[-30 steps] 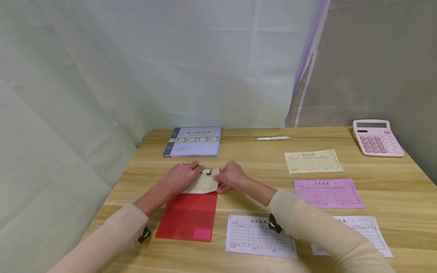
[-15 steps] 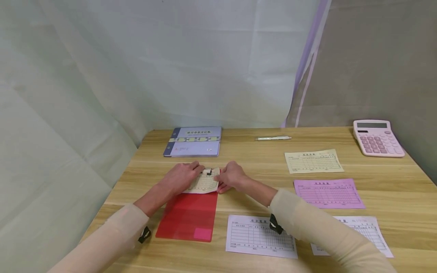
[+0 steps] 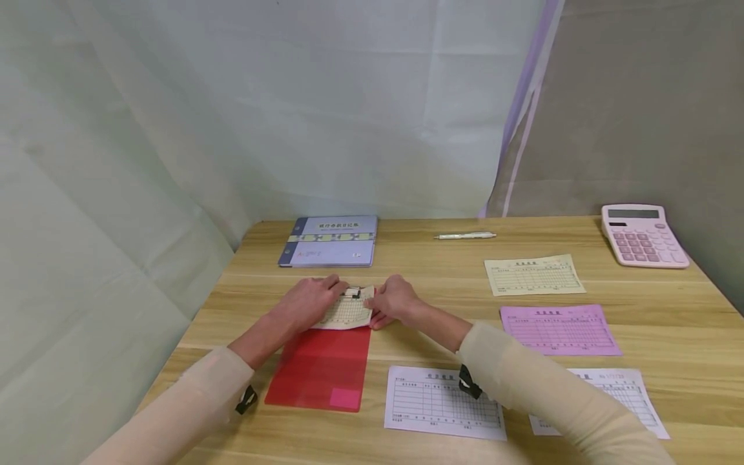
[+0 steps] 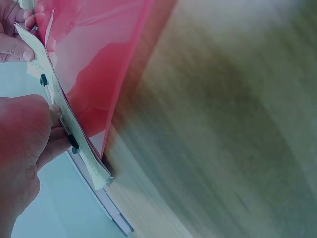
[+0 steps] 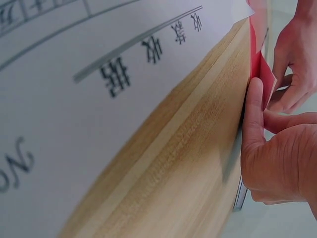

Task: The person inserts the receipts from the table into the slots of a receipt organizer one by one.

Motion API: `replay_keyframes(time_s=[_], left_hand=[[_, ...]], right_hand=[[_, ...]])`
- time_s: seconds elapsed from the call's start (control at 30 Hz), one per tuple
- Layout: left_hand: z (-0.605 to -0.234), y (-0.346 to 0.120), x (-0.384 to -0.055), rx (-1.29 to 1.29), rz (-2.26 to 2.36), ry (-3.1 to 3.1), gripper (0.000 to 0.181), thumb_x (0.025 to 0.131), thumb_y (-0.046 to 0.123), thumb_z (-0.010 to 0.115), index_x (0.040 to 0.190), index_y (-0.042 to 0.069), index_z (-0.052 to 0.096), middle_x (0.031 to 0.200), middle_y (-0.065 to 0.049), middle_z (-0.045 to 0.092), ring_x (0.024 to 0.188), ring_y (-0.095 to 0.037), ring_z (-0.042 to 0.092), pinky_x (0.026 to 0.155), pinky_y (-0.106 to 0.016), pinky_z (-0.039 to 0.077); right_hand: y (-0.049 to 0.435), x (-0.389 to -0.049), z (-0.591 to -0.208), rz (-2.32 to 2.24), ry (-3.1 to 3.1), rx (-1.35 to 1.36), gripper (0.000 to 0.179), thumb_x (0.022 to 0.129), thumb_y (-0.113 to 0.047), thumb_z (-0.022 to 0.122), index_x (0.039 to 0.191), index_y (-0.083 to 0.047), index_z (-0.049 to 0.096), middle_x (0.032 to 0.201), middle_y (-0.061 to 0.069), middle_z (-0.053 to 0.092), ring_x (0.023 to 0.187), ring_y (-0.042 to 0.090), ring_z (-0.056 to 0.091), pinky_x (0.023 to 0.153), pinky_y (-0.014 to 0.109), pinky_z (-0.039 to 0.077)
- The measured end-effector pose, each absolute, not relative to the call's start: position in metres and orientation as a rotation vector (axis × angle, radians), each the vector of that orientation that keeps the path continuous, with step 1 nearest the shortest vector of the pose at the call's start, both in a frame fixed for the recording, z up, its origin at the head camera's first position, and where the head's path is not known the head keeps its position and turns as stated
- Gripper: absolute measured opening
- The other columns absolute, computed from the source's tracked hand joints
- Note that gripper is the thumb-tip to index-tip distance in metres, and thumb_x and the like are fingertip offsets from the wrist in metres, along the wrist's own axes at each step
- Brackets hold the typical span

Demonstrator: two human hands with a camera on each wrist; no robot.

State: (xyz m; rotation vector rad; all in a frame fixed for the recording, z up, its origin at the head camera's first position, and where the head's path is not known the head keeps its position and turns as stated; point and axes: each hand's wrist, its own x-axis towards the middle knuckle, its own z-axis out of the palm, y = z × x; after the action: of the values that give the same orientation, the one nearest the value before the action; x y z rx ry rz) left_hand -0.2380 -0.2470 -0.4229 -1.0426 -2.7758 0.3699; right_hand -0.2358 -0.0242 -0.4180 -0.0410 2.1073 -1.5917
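Note:
A red plastic folder (image 3: pixel 325 368) lies at the left of the table with cream printed receipt slips (image 3: pixel 347 316) across its top end. On the slips is a paper fastener (image 3: pixel 356 295) with black end pieces, best seen in the left wrist view. My left hand (image 3: pixel 310 301) bends over the slips' left side, thumb and fingertips pinching the fastener's bar between the black pieces. Opposite it, my right hand (image 3: pixel 398 300) pinches the slips' right edge, thumb on top and fingers underneath. In the right wrist view, a red flap (image 5: pixel 267 82) stands up beside the right fingers.
Behind the folder lies a blue ledger book (image 3: pixel 328 242). A white pen (image 3: pixel 465 236) and a pink calculator (image 3: pixel 645 236) are along the back. Loose slips spread to the right: one cream (image 3: pixel 535 274), one pink (image 3: pixel 560 330), and two white, the nearer one (image 3: pixel 430 403) below my right forearm.

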Motion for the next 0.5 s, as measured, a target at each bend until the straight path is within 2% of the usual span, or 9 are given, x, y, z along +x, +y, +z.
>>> replay_keyframes(time_s=[0.5], left_hand=[[-0.4216, -0.2468, -0.2361, -1.034, 0.360, -2.792, 0.041, 0.098, 0.007, 0.077, 0.138, 0.007, 0.068, 0.120, -0.014, 0.069, 0.087, -0.023, 0.072, 0.080, -0.035, 0.064]], right_hand=[[-0.0230, -0.2351, -0.4171, -1.591, 2.094, -0.057, 0.016, 0.100, -0.003, 0.073, 0.093, 0.011, 0.070, 0.072, 0.021, 0.073, 0.052, 0.019, 0.068, 0.055, 0.031, 0.062]])
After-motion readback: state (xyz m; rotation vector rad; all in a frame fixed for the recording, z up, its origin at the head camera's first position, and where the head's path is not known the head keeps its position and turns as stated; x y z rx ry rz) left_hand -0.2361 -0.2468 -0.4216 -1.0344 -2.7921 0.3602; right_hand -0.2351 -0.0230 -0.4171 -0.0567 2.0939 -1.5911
